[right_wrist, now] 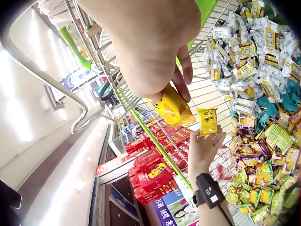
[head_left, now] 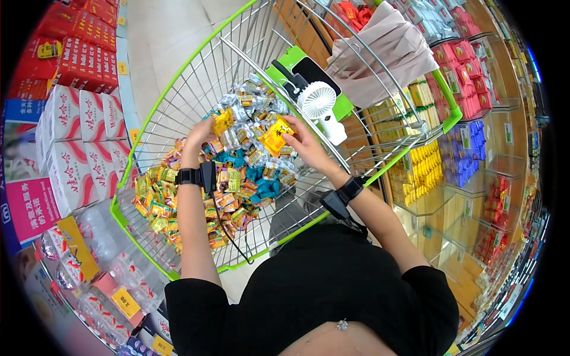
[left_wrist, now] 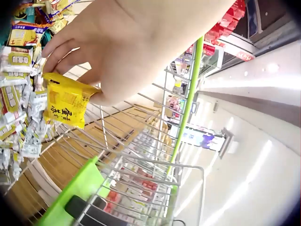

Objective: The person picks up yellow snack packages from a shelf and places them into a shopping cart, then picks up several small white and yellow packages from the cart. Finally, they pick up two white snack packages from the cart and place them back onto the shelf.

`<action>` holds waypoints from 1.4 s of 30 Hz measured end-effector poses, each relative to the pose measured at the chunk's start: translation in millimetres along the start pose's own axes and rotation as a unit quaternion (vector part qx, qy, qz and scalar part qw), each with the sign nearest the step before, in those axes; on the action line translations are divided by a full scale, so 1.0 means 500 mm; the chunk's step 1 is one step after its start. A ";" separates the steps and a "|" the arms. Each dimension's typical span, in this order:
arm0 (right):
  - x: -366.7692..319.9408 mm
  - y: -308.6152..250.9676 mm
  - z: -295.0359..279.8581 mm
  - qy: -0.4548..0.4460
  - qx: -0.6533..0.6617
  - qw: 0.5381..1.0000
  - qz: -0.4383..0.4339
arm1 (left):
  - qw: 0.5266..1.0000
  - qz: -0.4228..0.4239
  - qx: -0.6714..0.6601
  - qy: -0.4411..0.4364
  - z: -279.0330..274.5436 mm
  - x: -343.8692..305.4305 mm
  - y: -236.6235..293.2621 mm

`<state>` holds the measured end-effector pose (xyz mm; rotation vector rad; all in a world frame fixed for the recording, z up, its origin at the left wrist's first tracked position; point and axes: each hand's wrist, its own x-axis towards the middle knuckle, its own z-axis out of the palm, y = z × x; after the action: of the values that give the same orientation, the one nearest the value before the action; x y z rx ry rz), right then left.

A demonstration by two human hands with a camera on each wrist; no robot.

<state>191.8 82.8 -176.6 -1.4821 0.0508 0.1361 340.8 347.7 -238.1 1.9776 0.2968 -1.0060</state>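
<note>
Over the heap of wrapped snacks in the cart, my left hand pinches a small yellow packet by its edge, with dark printed characters facing the left wrist camera. My right hand grips another yellow packet, thumb on its face; in the right wrist view part of that packet is hidden by the hand. The two packets are held a short way apart. Beneath them lie silver-white wrapped snacks, teal packets and orange and yellow-green packets.
The wire cart has a green rim. On its child-seat part are a white handheld fan, a dark phone-like object and a pale pink cloth. Shelves of yellow packets stand right, drink cartons left.
</note>
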 end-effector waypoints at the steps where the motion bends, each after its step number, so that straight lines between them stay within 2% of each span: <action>1: -0.003 0.001 -0.002 -0.005 -0.013 1.000 0.018 | 0.997 0.003 -0.070 -0.012 0.004 -0.016 0.003; 2: -0.004 -0.004 -0.001 -0.006 -0.012 1.000 0.015 | 0.990 0.007 -0.141 -0.024 0.008 -0.032 0.007; 4: -0.005 -0.012 0.002 -0.010 -0.036 0.999 0.002 | 0.984 0.008 -0.172 -0.045 0.017 -0.075 0.025; 6: -0.004 -0.012 0.000 -0.014 -0.041 0.999 0.012 | 0.964 0.060 -0.245 -0.086 0.032 -0.124 0.049; 7: -0.004 -0.013 -0.001 -0.015 -0.047 0.998 0.027 | 0.956 0.064 -0.253 -0.130 0.028 -0.127 0.045; 11: -0.007 -0.020 0.002 -0.015 -0.054 0.998 0.014 | 0.940 0.102 -0.292 -0.147 0.044 -0.196 0.075; 13: -0.006 -0.016 0.006 0.001 -0.063 0.997 -0.044 | 0.936 0.121 -0.293 -0.152 0.048 -0.246 0.103; 15: -0.006 -0.007 0.001 -0.007 -0.089 0.995 -0.042 | 0.932 0.142 -0.296 -0.153 0.052 -0.275 0.110; 20: -0.018 -0.023 0.014 -0.022 -0.112 0.993 -0.038 | 0.943 0.170 -0.278 -0.064 0.069 -0.345 0.125; 22: -0.026 -0.041 0.030 -0.062 -0.039 0.997 -0.018 | 0.950 0.191 -0.245 -0.033 0.075 -0.369 0.117; 24: -0.040 -0.062 0.048 -0.079 -0.042 0.996 -0.029 | 0.954 0.212 -0.211 -0.001 0.087 -0.402 0.117; 26: -0.052 -0.070 0.062 -0.116 0.045 0.992 -0.001 | 0.951 0.251 -0.165 0.069 0.106 -0.446 0.129; 29: -0.075 -0.111 0.066 -0.119 0.100 0.988 -0.012 | 0.959 0.236 -0.105 0.119 0.134 -0.516 0.158; 33: -0.120 -0.165 0.049 -0.098 0.224 0.970 0.011 | 0.944 0.305 -0.036 0.120 0.166 -0.549 0.146; 36: -0.167 -0.194 0.026 -0.101 0.237 0.966 -0.020 | 0.936 0.314 -0.026 0.159 0.227 -0.600 0.172; 38: -0.197 -0.200 0.012 -0.081 0.230 0.970 -0.021 | 0.936 0.324 -0.011 0.136 0.258 -0.611 0.185; 40: -0.223 -0.211 -0.005 -0.062 0.231 0.970 -0.041 | 0.915 0.337 0.032 0.218 0.296 -0.626 0.200; 41: -0.236 -0.214 -0.017 -0.061 0.213 0.974 -0.044 | 0.932 0.287 0.047 0.215 0.314 -0.640 0.215; 42: -0.251 -0.221 -0.029 -0.060 0.225 0.971 -0.042 | 0.933 0.296 0.053 0.197 0.335 -0.640 0.219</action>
<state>81.7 52.0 -53.9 -1.0177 -0.0759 0.1359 103.6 202.9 17.2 2.1646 -0.1448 -0.2407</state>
